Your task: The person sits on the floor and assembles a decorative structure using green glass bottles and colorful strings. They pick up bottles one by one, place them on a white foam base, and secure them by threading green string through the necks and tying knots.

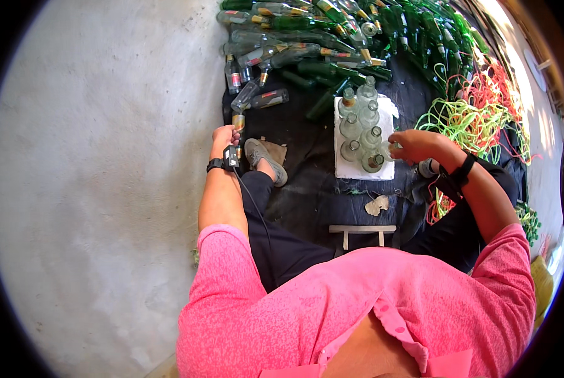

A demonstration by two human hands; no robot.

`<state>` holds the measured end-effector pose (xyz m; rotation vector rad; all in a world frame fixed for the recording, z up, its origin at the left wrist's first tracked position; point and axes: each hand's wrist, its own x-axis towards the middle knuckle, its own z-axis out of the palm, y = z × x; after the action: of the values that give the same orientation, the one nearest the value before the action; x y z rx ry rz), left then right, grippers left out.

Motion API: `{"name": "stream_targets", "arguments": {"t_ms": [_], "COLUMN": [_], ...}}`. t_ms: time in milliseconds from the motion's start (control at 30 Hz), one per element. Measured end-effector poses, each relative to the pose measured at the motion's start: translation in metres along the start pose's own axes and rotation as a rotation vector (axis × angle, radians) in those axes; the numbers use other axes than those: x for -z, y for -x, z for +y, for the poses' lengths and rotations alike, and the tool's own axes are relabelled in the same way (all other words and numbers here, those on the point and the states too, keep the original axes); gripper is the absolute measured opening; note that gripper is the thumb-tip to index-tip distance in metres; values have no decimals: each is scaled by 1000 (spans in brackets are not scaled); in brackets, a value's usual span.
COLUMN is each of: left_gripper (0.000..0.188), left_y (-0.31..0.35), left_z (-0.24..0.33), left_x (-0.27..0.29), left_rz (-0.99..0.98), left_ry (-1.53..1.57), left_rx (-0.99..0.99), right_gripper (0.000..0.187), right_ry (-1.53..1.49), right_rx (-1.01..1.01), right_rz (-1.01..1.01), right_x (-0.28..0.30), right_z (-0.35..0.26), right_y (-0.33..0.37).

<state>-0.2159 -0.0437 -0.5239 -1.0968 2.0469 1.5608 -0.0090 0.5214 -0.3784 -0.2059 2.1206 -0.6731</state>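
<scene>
My left hand [226, 135] is closed around a glass bottle [239, 121] with a gold-coloured label, at the left edge of the black sheet. My right hand [411, 146] is closed, its fingertips on a clear glass bottle [387, 151] at the right side of a white board [351, 171]. That bottle is partly hidden by the fingers. Several clear, unlabelled bottles [351, 126] stand upright on the board, close together in rows.
Many green and clear bottles [307, 41] lie piled at the far side of the black sheet [307, 145]. Tangled green and red string [483, 107] lies at right. My grey shoe [264, 162] is beside my left hand. A small metal-framed stool [362, 229] stands before me.
</scene>
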Motion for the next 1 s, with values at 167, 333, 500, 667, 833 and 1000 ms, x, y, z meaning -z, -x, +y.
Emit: {"name": "stream_targets", "arguments": {"t_ms": [167,333,500,667,833,1000], "left_gripper": [10,28,33,40,39,34], "left_y": [-36,-80,-127,-141,-164,-179], "left_z": [-19,-54,-83,-87,-114,-129], "left_x": [-3,-1,11,-12,-2,9], "left_rz": [54,85,156,195,394,153], "left_ry": [-70,-281,-576,-751,-705,-801], "left_rx": [32,38,84,67,157,81], "right_gripper": [50,58,62,69,76,77], "right_ry": [28,97,189,155,179,149], "right_rx": [-10,16,-43,-102,-106,-117], "right_rz": [8,64,15,-11,-34,0], "right_x": [7,6,17,23,33,37], "right_z": [-10,-3,-25,-31,-28,-27], "right_y": [3,7,13,9,3,1]}}
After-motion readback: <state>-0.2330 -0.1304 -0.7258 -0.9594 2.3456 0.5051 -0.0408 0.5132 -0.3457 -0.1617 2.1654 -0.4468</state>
